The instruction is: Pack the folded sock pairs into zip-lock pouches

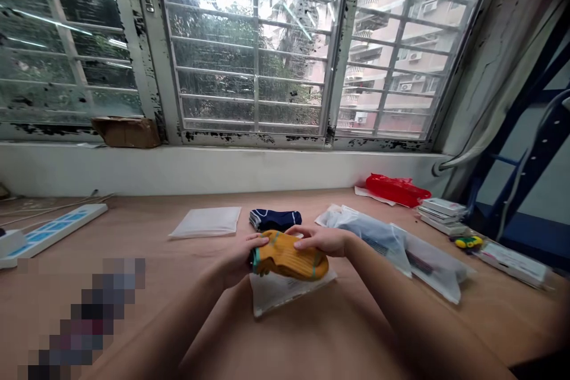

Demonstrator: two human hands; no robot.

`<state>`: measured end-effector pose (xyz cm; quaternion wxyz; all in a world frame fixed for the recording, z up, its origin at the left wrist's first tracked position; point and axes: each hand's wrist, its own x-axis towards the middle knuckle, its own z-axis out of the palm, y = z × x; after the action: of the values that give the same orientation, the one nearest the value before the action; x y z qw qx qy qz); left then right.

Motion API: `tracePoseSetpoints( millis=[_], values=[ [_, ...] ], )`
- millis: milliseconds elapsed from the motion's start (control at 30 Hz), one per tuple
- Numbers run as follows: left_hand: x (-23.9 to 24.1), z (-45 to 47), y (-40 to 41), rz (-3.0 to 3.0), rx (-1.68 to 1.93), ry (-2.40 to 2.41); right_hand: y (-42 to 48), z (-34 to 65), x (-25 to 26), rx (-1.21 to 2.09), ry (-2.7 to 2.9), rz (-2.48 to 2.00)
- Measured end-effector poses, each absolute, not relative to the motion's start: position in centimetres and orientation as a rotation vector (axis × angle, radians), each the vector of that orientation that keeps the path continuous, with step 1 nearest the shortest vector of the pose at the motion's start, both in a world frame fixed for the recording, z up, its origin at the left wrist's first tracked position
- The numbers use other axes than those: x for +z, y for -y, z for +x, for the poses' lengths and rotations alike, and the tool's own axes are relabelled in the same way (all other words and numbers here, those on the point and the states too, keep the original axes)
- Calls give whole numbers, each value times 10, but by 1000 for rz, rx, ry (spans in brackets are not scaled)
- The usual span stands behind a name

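Both hands hold a folded bundle of mustard-yellow socks (291, 256) with teal trim, low over the table. My left hand (238, 261) grips its left end, thumb on top. My right hand (323, 241) closes on the upper right part, fingers over the far edge. Below the socks lies a whitish plastic bag (271, 303), partly covered by them. Just behind sits a folded navy bundle with white lines (276, 219), seemingly socks too. To its left is a flat white packet (207, 222).
Frosted plastic bags (374, 234) with dark contents lie right, before a red plastic bag (396, 188). Stacked white boxes (443, 214), a yellow-green object (467, 242) and a long white package (514, 261) line the far right. A power strip (62, 231) lies left on the wooden table (146, 249).
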<state>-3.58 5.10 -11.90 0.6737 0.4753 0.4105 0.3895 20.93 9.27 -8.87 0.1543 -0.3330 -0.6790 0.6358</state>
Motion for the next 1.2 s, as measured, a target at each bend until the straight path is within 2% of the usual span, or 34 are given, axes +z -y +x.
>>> tracePoseSetpoints(
  millis=[100, 300, 467, 700, 967, 1100, 1200],
  values=[
    [-112, -46, -74, 958, 931, -992, -112, 213, -92, 1891, 1764, -941],
    [-85, -57, -138, 923, 1235, -1161, -165, 191, -88, 1367, 1495, -1162],
    [-91, -54, -182, 959, 1325, -1355, -199, 168, -96, 1116, 1527, -1332],
    [-113, -56, -200, 1241, 1223, -1720, -209, 164, -120, 701, 1709, -1582],
    [-107, -57, -198, 1764, 988, -2015, -203, 167, -115, 375, 1855, -1679],
    [-97, -44, -190, 2025, 926, -2051, -189, 163, -105, 201, 1918, -1668],
    [-93, -30, -185, 2348, 858, -1870, -180, 153, -106, 33, 2093, -1503]
  ],
)
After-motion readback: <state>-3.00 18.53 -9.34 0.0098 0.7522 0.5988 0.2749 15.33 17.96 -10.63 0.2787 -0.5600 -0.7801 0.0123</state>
